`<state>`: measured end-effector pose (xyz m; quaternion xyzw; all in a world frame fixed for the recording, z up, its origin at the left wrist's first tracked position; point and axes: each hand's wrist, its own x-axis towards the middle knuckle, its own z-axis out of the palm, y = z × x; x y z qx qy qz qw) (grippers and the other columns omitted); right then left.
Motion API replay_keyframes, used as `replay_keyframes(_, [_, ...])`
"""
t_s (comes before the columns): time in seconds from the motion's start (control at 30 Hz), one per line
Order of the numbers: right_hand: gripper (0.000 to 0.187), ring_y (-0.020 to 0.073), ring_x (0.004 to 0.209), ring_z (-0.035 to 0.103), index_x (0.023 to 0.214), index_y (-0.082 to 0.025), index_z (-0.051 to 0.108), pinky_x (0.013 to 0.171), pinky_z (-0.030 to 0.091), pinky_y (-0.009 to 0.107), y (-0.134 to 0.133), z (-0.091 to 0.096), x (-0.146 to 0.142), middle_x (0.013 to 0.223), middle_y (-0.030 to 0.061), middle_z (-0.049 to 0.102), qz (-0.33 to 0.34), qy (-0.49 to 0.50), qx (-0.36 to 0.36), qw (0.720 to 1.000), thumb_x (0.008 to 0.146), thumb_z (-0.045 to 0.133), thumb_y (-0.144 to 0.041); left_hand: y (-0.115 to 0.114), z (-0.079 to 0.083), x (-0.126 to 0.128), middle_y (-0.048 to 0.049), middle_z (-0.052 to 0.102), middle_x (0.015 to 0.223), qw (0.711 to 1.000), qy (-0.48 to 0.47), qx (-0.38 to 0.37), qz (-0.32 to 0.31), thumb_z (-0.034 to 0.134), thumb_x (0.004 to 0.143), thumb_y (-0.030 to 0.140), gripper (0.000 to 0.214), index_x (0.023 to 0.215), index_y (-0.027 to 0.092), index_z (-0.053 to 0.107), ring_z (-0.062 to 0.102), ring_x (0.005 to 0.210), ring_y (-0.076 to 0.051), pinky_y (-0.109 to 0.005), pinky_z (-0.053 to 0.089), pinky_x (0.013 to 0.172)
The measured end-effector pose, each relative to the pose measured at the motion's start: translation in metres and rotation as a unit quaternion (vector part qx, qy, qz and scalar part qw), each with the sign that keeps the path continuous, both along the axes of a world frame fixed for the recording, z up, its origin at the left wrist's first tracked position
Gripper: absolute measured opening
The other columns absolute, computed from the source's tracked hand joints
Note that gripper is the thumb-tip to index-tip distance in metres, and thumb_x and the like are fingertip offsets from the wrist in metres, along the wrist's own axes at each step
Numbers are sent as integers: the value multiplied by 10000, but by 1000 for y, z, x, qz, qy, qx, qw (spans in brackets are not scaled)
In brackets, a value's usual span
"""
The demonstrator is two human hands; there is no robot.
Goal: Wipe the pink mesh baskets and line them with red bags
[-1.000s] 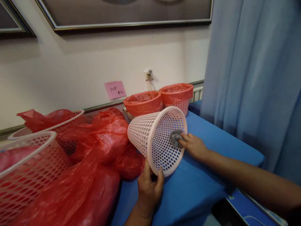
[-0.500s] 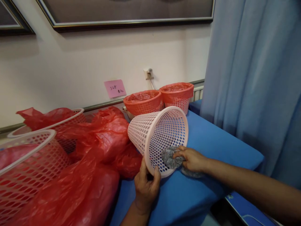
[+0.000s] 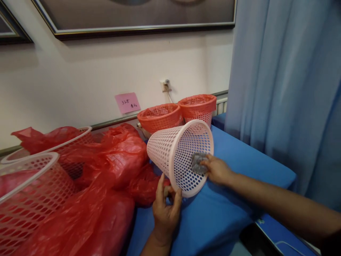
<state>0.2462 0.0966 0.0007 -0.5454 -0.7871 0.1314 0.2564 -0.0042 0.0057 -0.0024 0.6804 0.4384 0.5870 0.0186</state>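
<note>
A pale pink mesh wastebasket (image 3: 161, 147) lies tilted on its side on the blue-covered table (image 3: 229, 202), its mouth facing right and toward me. At its lower rim, my left hand (image 3: 166, 209) has the thumb at the edge and the other fingers curled on the outer side. My right hand (image 3: 218, 170) reaches into the mouth, pinching a grey cloth (image 3: 199, 163) against or close to the inner mesh wall. Parts of the left fingers are hidden behind the rim.
Red plastic bags (image 3: 106, 199) are heaped on the left, beside another pink mesh basket (image 3: 53, 177). Two baskets lined with red bags, one nearer (image 3: 160, 119) and one farther (image 3: 198, 106), stand behind. A blue curtain (image 3: 266, 89) hangs at right; a dark device (image 3: 258, 240) lies below.
My right hand has moved the cloth up and slightly right along the basket's inside. The basket has turned a little, and my left thumb now sits lower at its rim.
</note>
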Motion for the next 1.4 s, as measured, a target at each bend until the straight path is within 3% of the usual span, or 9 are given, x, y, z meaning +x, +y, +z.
replay_keyframes(0.23, [532,180,830,697,1197,-219,760,758,584,292,-21,-19,-53,1042,16,770,134,309,-237,911,691,659,-94,-3,-5,5,-48,795,905,998,-53,-43,3,757,907,326,536,1383,179,559,766,704,-173,-279,656,684])
replay_keyframes(0.33, [514,198,968,701,1144,-221,780,893,579,319,-27,-21,-57,1120,33,751,140,290,-160,933,674,650,-59,-3,-4,3,-53,805,907,1000,11,-8,14,751,916,292,515,1383,168,571,748,645,-161,-244,632,615])
replay_keyframes(0.47, [523,215,1089,653,1207,-260,757,976,544,336,-25,-17,-37,1215,58,695,164,58,-3,985,752,633,-37,-5,5,3,40,704,706,996,73,23,40,687,965,272,499,1430,147,555,620,485,-93,-176,563,532])
replay_keyframes(0.57, [336,243,1044,625,1132,-222,770,890,536,351,-4,3,-3,1290,114,673,74,-103,59,990,912,557,-83,-5,9,2,74,623,633,993,91,40,69,673,976,276,501,1447,138,571,559,442,-74,-156,525,503])
replay_keyframes(0.77, [419,268,1084,590,1333,-261,692,925,503,403,32,40,48,1554,103,521,-86,-153,190,966,1025,433,-145,0,4,-2,16,738,771,993,86,53,57,674,971,272,522,1470,144,587,615,488,-76,-157,555,554])
replay_keyframes(0.93, [397,253,1071,652,1193,-223,760,947,548,388,-3,-6,3,1311,121,654,27,5,33,999,833,637,-107,2,2,-2,35,734,723,994,78,52,55,698,954,263,537,1467,148,590,604,458,-70,-147,548,531])
replay_keyframes(1.1, [556,210,1026,706,1203,-300,756,931,591,330,-43,-37,-48,1149,27,721,172,171,-75,967,719,639,-53,2,1,-6,-1,795,786,993,58,56,85,684,958,269,494,1435,155,616,662,493,-105,-174,572,520])
replay_keyframes(1.3, [348,262,1075,624,1114,-230,778,936,538,407,-7,9,-5,1279,109,680,71,-52,26,996,921,521,-95,1,-1,-9,-5,802,779,994,47,40,90,699,943,286,479,1399,151,651,678,498,-120,-190,583,522])
replay_keyframes(1.4, [470,280,1081,591,1275,-233,724,925,513,432,21,40,30,1489,129,572,-8,-134,110,985,969,409,-65,2,0,-7,6,787,761,996,46,37,69,706,940,263,484,1408,154,647,674,505,-111,-181,578,532])
